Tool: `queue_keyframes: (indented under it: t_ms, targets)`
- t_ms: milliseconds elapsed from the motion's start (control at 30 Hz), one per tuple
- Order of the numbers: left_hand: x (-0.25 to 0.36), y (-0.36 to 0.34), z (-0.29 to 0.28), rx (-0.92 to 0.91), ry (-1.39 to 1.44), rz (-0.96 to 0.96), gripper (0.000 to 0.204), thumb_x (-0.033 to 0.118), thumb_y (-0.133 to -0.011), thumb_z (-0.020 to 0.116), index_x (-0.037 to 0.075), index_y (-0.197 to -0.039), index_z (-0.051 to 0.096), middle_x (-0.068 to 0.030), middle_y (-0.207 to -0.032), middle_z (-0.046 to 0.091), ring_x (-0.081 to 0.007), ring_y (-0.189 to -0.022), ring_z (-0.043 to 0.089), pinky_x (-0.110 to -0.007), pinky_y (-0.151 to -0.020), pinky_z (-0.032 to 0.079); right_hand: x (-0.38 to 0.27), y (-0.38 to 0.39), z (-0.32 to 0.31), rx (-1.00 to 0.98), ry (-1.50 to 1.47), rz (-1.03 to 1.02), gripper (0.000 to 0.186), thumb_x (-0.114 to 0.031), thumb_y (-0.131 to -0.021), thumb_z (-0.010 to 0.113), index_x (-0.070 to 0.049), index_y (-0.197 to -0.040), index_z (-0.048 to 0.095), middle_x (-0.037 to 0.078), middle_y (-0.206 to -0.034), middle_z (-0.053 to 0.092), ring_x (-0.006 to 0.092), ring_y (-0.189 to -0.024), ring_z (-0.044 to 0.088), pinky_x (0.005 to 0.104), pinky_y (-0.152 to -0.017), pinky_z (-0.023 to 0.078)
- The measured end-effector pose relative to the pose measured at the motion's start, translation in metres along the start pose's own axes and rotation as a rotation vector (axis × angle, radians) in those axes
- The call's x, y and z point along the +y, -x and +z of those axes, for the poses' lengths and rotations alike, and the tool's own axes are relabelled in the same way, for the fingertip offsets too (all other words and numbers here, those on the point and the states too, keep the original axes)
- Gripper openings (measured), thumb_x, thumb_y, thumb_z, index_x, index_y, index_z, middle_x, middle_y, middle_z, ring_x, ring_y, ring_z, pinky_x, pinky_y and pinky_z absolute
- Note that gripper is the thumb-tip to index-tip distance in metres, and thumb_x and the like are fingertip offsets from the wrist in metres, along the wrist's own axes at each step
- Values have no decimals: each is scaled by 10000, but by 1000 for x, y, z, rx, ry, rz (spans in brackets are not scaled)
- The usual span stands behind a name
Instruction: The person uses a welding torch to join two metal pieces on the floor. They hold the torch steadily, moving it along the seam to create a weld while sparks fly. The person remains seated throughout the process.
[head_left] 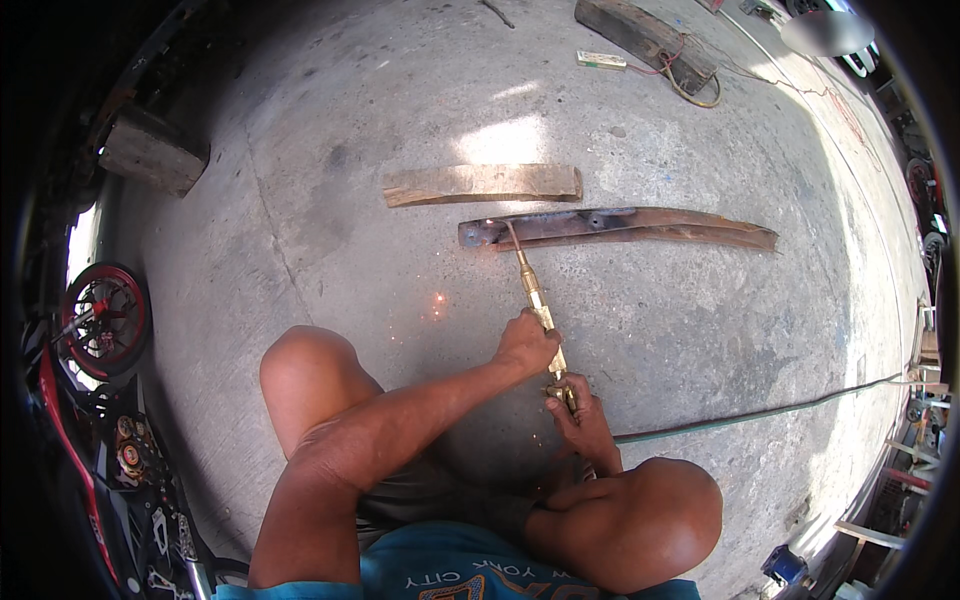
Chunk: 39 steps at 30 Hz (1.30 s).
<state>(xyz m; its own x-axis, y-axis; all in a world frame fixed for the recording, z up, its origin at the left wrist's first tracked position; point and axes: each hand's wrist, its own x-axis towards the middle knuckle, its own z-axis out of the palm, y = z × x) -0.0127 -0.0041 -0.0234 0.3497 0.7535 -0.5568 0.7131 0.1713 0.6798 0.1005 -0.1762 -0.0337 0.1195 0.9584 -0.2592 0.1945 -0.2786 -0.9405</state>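
Both hands clamp 1 brass cutting torch (540,318): left hand (525,345) closed around its middle, right hand (580,410) gripping its rear valve end. Its tip touches the long rusty steel bar (640,226) lying on the concrete floor (350,200), beside a wooden plank (482,184).

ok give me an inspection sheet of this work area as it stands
surface: bare grey concrete floor, stained, a few sparks near the torch.
job's things: brass cutting torch, tip at the left end of a long rusty metal bar lying flat.
clutter: wooden plank just beyond the bar; wooden block at far left; timber piece at top.
hands: left hand grips the torch mid-body; right hand holds its rear end.
cables: hose runs off to the right across the floor.
surroundings: red motorcycle wheel and parts at left.
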Motion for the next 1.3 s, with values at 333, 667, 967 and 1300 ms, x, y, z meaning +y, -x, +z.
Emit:
queue_keyframes:
  t_ms: [333, 667, 967, 1300]
  targets:
    - [-5, -3, 2, 20, -24, 24, 489, 264, -892, 708, -144, -1135, 590, -337, -970, 701, -463, -971, 713, -484, -858, 554, 4, -1, 0, -13, 21, -3, 368, -244, -1006, 696, -106, -1261, 471, 20, -713, 576, 90, -601, 509, 286, -538, 432]
    - [-1, 0, 0, 9, 3, 4, 503, 265, -894, 706, -154, -1146, 585, -359, -992, 694, -477, -974, 710, -486, -864, 556, 7, 0, 2, 2, 21, -8, 400, -241, -988, 719, -116, -1236, 432, 25, -710, 584, 102, -594, 509, 289, -539, 429]
    - [2, 1, -1, -2, -8, -12, 495, 259, -902, 701, -154, -1147, 581, -355, -965, 697, -463, -956, 719, -480, -849, 561, 5, 0, 2, 27, 49, -5, 403, -208, -971, 735, -109, -1220, 434, 51, -753, 614, 123, -640, 539, 322, -581, 457]
    - [-1, 0, 1, 12, -33, -5, 497, 260, -903, 715, -161, -1131, 580, -342, -955, 702, -444, -941, 728, -477, -831, 564, 7, 0, 2, 18, 42, -1, 396, -181, -971, 736, -104, -1217, 436, 57, -783, 615, 121, -667, 544, 322, -600, 464]
